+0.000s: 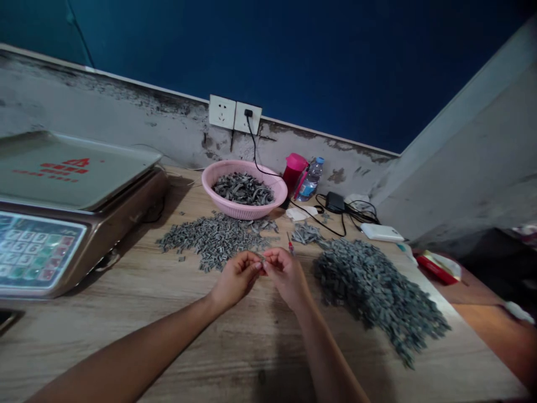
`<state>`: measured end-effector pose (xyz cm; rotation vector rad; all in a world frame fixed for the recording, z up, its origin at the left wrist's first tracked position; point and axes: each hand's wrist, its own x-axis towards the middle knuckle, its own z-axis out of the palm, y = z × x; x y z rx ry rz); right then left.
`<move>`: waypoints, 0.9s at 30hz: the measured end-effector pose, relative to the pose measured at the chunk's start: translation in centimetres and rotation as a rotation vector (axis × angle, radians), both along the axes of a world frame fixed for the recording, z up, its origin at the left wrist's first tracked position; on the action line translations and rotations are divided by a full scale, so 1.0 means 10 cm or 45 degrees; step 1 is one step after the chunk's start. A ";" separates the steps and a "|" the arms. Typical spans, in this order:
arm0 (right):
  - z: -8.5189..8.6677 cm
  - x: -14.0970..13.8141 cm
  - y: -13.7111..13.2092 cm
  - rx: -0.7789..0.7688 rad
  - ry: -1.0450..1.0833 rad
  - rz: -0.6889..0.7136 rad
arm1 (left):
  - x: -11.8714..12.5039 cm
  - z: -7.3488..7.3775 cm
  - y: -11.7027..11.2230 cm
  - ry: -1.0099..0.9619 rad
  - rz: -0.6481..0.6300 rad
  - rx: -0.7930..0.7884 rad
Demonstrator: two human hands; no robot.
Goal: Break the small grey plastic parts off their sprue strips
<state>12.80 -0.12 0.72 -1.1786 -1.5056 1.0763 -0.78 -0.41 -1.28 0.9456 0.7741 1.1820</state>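
Head view: your left hand (235, 278) and right hand (286, 275) meet at lower centre, fingertips closed on a small grey piece (262, 260); the long heap of grey pieces (373, 296) lies nearer your right hand, running toward the frame's lower right.

scale top (79, 170) | far left of the left hand (235, 277) | red sign and red words, too blurry to read || scale keys (36, 249) | near the left hand | tiny marks, too small to read
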 end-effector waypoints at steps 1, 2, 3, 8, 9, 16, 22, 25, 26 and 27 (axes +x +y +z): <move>-0.02 0.00 0.00 0.011 -0.002 -0.012 | 0.00 0.01 -0.01 0.060 0.033 0.061; -0.03 -0.01 0.00 0.023 -0.001 -0.024 | -0.01 0.03 -0.02 0.128 0.070 0.134; -0.04 -0.01 0.00 0.032 -0.001 -0.029 | -0.02 0.04 -0.03 0.201 0.106 0.206; 0.01 -0.08 -0.02 -0.016 0.032 -0.015 | -0.07 0.11 -0.09 0.462 0.136 0.422; 0.03 -0.10 -0.03 -0.032 0.059 -0.007 | -0.08 0.12 -0.09 0.499 0.144 0.457; 0.08 -0.15 -0.06 0.087 0.011 -0.175 | -0.12 0.15 -0.09 0.715 0.263 0.623; 0.09 -0.18 -0.10 0.187 -0.076 -0.102 | -0.14 0.18 -0.08 0.785 0.296 0.841; 0.12 -0.17 -0.11 0.043 -0.015 -0.073 | -0.16 0.18 -0.06 0.850 0.289 0.938; 0.12 -0.17 -0.10 -0.012 0.011 -0.067 | -0.16 0.18 -0.06 0.860 0.277 0.953; 0.13 -0.16 -0.10 -0.063 0.043 -0.057 | -0.16 0.17 -0.06 0.854 0.261 0.952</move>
